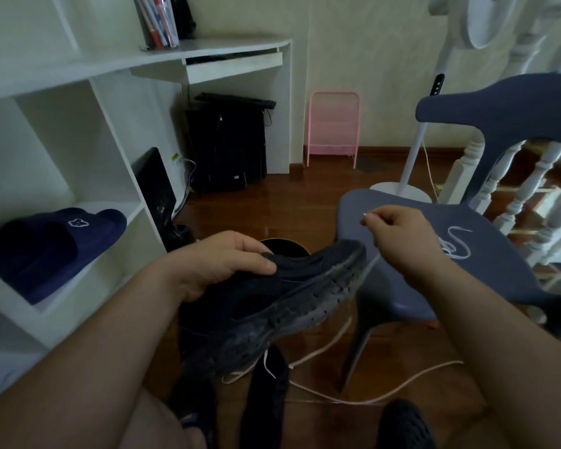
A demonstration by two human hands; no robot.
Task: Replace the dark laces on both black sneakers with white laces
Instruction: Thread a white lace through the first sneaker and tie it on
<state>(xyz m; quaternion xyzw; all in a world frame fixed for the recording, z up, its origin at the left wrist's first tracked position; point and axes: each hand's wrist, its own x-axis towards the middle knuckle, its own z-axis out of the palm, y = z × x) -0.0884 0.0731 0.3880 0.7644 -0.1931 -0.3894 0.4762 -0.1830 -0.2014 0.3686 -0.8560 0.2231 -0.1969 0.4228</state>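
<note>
A black sneaker (266,306) with a grey dusty sole is held in mid-air at the centre, toe pointing up and right. My left hand (221,264) grips its upper from the left, thumb over the top. My right hand (399,241) pinches the tip of a white lace (368,264) and holds it raised to the right of the toe; the lace runs down past the sole. Another white lace (457,243) lies coiled on the blue chair seat (486,273). A second black shoe (269,393) lies on the floor below, partly hidden.
A white shelf unit (78,176) with navy slippers (55,251) stands at the left. White cord (402,382) trails across the wooden floor. A fan stand (402,189) and white banister (515,196) are behind the chair. A pink frame (334,124) leans on the far wall.
</note>
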